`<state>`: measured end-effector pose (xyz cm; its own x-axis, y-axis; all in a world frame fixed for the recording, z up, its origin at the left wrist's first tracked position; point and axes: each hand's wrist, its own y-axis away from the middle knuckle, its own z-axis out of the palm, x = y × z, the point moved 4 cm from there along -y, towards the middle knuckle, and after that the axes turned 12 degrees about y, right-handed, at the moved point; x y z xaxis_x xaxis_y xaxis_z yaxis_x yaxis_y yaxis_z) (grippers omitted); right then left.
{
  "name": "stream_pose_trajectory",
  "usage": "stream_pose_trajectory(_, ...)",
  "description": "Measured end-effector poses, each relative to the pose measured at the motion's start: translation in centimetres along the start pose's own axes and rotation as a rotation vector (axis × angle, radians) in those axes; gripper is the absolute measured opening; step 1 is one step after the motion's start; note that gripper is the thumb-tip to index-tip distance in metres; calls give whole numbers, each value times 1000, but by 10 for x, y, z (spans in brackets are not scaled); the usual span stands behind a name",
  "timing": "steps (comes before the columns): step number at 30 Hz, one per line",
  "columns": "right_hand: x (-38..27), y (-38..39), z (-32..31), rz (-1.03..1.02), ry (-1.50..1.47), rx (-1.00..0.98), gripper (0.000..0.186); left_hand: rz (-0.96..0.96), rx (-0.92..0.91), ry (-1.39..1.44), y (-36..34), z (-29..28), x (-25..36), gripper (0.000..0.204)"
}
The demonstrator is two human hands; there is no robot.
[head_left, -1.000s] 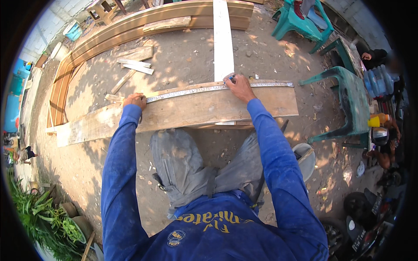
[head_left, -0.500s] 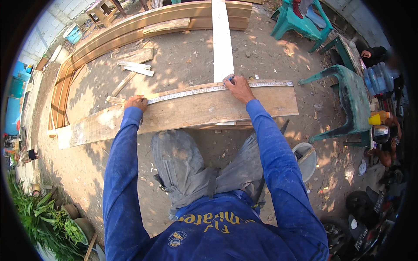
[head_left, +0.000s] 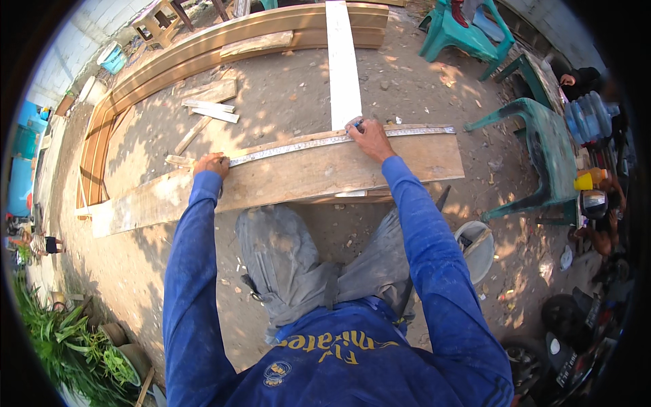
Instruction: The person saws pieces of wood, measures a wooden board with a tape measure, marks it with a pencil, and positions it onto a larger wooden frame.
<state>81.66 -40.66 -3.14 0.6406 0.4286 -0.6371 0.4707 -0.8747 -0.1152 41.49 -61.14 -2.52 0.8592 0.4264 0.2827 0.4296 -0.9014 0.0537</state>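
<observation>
A wide wooden plank [head_left: 319, 169] lies crosswise before my knees. Along its far edge runs a white measuring tape [head_left: 291, 146], reaching nearly to the plank's right end. Closed over the tape's left part at that edge is my left hand [head_left: 212, 165]; its fingertips are partly hidden. My right hand [head_left: 373, 140] rests at the tape farther right, fingers pinched around a small blue object [head_left: 354, 123] whose kind I cannot make out. Just beyond it, a long white board [head_left: 344, 68] stretches away from the plank, with a short end showing on the plank's near side.
Brown grooved timber frame pieces [head_left: 203, 51] curve behind and left. Wood scraps [head_left: 211, 108] lie on the dirt. Green plastic chairs [head_left: 536, 136] and a grey bucket [head_left: 475, 252] stand right. Potted plants [head_left: 74, 339] sit lower left, motorcycles [head_left: 569, 325] lower right.
Both hands stay at nearly the same places on the plank and tape. My right hand's fingers have shifted slightly around the small blue object. The view has moved a little.
</observation>
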Motion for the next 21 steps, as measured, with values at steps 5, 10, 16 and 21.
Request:
stream_pose_trajectory(5, 0, 2, -2, 24, 34, 36, 39, -124, -74, -73, -4, 0, 0, 29)
stream_pose_trajectory(10, -8, 4, -11, 83, 87, -19, 39, -88, -81, -62, -2, 0, 0, 29)
stream_pose_trajectory(16, -1, 70, -35, 319, -579, 222, 41, -48, -48, 1, 0, 0, -2, 28)
stream_pose_trajectory(21, 32, 236, -51, 576, -926, 208, 42, 10, 16, 69, 6, 0, -6, 27)
